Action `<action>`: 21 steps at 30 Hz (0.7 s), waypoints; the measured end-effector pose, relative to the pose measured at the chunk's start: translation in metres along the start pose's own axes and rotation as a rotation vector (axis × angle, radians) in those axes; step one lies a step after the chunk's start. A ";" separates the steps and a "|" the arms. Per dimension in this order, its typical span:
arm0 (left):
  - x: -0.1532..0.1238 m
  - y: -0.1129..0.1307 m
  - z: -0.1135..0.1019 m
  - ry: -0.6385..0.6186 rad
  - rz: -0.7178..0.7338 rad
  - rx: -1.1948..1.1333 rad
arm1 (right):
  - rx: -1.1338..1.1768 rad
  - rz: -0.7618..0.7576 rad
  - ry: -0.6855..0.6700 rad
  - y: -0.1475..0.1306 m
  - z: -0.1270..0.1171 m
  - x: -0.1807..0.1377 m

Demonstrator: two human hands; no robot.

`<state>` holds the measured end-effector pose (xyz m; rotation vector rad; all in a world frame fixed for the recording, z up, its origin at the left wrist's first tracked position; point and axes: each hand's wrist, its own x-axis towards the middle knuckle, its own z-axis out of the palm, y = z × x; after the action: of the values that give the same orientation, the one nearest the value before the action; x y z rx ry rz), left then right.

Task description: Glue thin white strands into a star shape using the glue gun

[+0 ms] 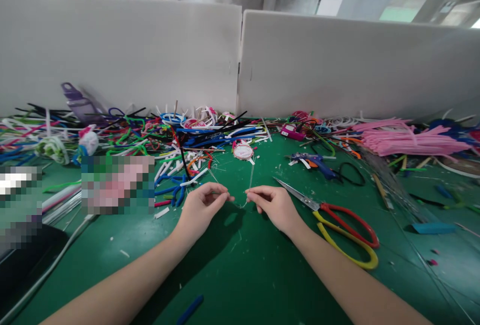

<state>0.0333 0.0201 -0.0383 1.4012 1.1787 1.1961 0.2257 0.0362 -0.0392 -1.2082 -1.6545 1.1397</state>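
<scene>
Between my hands a thin, clear strand (240, 207) sags in a small curve, with its ends rising past my fingers. My left hand (204, 208) pinches one side of it between thumb and forefinger. On the other side, the fingertips of my right hand (275, 207) are closed on the same strand. Both hands hover a little above the green table (240, 275). Beyond them lies a small round white piece with a pink and red edge (243, 151). Large scissors (326, 215) with red and yellow handles lie just right of my right hand, blades partly apart.
A blue glue gun (317, 163) lies behind the scissors. Pink pipe cleaners (408, 137) are bundled at the right. Coloured pipe cleaners (221, 132) pile along the white partition (120, 55). A purple bottle (80, 102) stands tilted at the left, and a white cable (56, 260) runs below it.
</scene>
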 end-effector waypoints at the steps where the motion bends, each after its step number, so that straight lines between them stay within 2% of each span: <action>1: 0.000 0.000 0.000 -0.004 0.002 -0.005 | 0.004 -0.004 -0.005 0.001 0.000 0.000; 11: -0.001 0.000 0.000 -0.007 0.016 -0.034 | 0.003 0.011 0.010 0.004 -0.002 0.001; 21: -0.007 0.006 0.003 -0.061 0.081 0.030 | -0.012 -0.001 -0.017 0.004 -0.002 0.001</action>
<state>0.0362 0.0123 -0.0339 1.5101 1.1110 1.1870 0.2282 0.0381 -0.0422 -1.2088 -1.6766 1.1434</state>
